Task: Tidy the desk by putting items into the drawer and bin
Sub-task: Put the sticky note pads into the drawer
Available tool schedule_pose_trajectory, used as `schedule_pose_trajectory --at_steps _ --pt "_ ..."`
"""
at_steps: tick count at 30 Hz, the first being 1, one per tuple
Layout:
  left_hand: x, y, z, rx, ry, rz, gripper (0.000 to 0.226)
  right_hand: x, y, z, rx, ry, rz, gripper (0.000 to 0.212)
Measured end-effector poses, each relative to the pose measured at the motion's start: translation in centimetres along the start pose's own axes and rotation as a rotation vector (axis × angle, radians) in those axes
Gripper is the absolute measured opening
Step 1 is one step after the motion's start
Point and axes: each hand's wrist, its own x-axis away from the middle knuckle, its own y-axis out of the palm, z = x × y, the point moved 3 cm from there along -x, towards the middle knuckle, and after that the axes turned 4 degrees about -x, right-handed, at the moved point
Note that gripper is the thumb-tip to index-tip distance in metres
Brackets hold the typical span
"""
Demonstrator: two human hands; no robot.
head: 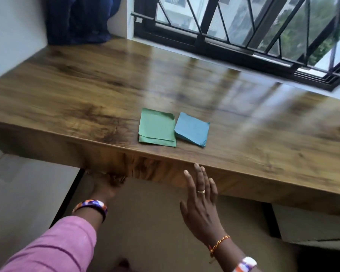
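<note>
Wooden desk (86,91) filling the middle of the view, glossy and streaked with window glare. Near its front edge, 2 small stacks of paper squares, side by side and just touching at a corner: green stack (157,128) on the left, blue stack (192,128) on the right, turned at a slight angle. Right hand (201,201) raised in front of the desk's front panel (165,171), fingers straight and loosely spread, holding nothing, fingertips just below the desk edge; gold ring (201,191) on 1 finger, orange thread band (219,244) at the wrist. Left hand (104,185) reaching up under the front panel toward its left end, fingers hidden behind the wood and blurred, so grip cannot be told; beaded bracelet (90,208) and pink sleeve (53,244) on that arm. Far side: black window grille (243,26) on the right, dark blue curtain (77,18) at the far left corner. No open drawer or bin distinguishable.
</note>
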Motion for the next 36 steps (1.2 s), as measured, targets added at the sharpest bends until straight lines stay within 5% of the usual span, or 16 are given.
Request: schedule_pose_trajectory --at_steps 4,9,11,13,15,18,21,25,36 --pt "-1.1 -2.0 -2.1 0.063 0.000 -0.019 0.044 0.2 -0.6 -0.8 0.126 -0.103 -0.084 0.096" --pt "1.9 -6.0 -5.1 0.094 -0.134 0.052 0.039 1.9 -1.7 -2.1 0.116 -0.152 -0.067 0.070" --pt "5.2 -7.5 -4.9 -0.142 -0.105 0.148 0.032 3.6 -2.3 -2.9 0.114 -0.160 -0.055 0.059" --pt "9.2 -9.9 -4.3 -0.554 0.062 0.440 0.048 5.7 -3.0 -3.7 0.091 -0.131 -0.078 0.054" --pt "14.1 -10.8 -3.4 -0.871 0.437 0.542 0.073 7.9 -3.3 -4.4 0.062 -0.105 -0.129 0.047" --pt "18.7 -10.5 -4.3 -1.408 0.966 0.263 0.079 10.8 -4.5 -5.8 0.028 -0.088 -0.174 0.043" --pt "21.3 -9.4 -4.8 -1.887 0.903 -0.041 0.066 13.4 -6.0 -7.3 0.003 -0.059 -0.241 0.044" --pt "24.4 -9.5 -4.1 -2.042 0.965 -0.009 0.033 17.0 -7.5 -8.8 -0.041 -0.044 -0.346 0.045" --pt "30.6 -13.7 -6.0 -2.160 0.864 -0.139 0.030 25.0 -9.1 -11.2 -0.080 -0.054 -0.397 0.044"
